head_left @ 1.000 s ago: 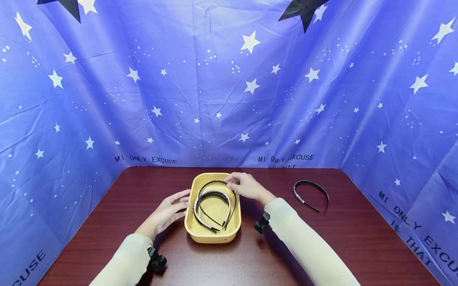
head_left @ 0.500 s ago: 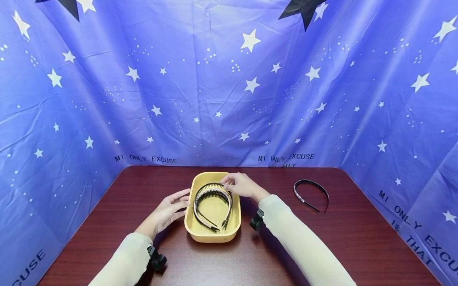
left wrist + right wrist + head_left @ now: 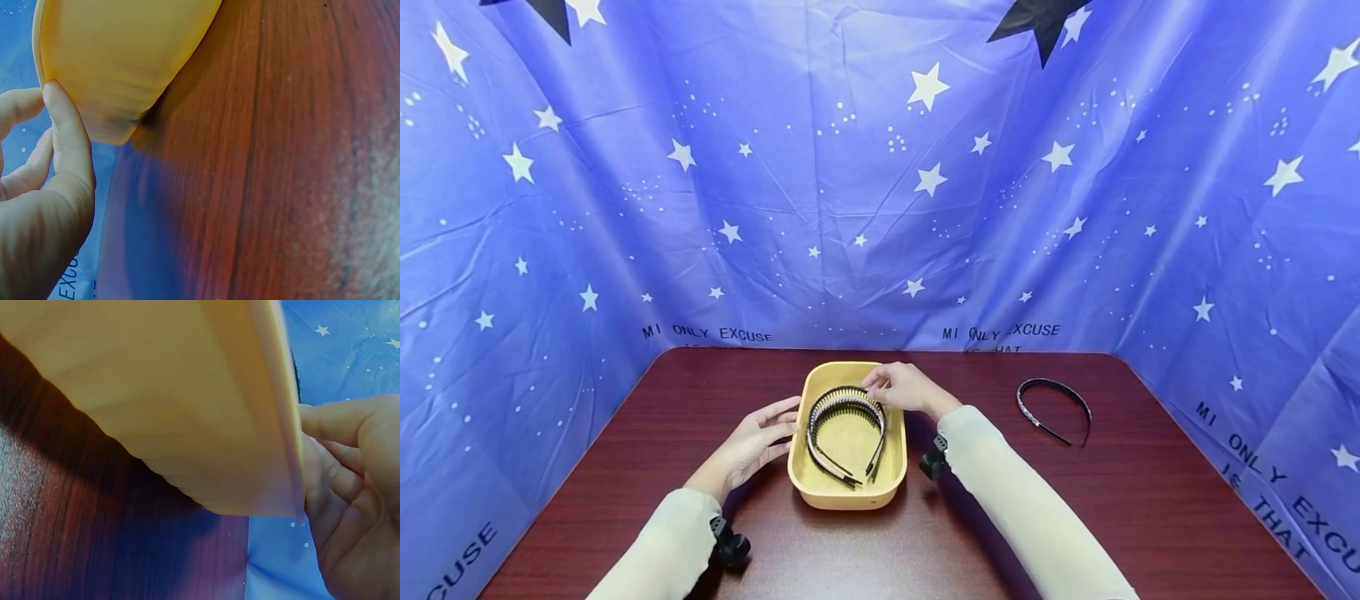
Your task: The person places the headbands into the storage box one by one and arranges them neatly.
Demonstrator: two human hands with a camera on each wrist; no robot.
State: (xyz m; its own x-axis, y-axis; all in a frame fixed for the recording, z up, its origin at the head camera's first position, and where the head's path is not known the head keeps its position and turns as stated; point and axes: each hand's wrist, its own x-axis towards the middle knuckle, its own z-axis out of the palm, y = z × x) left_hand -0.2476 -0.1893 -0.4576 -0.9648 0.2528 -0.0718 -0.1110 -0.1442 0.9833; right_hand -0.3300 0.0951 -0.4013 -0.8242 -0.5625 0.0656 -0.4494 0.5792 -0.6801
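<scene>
A yellow plastic box (image 3: 847,500) stands on the table with headbands nested inside it. The outer one is a black toothed headband (image 3: 841,388); within its curve lies a pale headband with dark teeth (image 3: 848,400). The left hand (image 3: 752,446) rests its fingers against the box's left side; in the left wrist view a fingertip touches the wall near the rim. Over the far right corner of the box, the right hand (image 3: 912,390) pinches the black headband near its top. In the right wrist view the box wall hides most of that headband.
Another black headband with a light patterned side (image 3: 1028,415) lies on the dark red wooden table (image 3: 970,533), right of the right forearm. A blue curtain with stars (image 3: 820,200) hangs behind the table and along both sides.
The right hand has moved slightly left and nearer the middle of the box, bringing the black headband into line around the pale one. The left hand stays against the box.
</scene>
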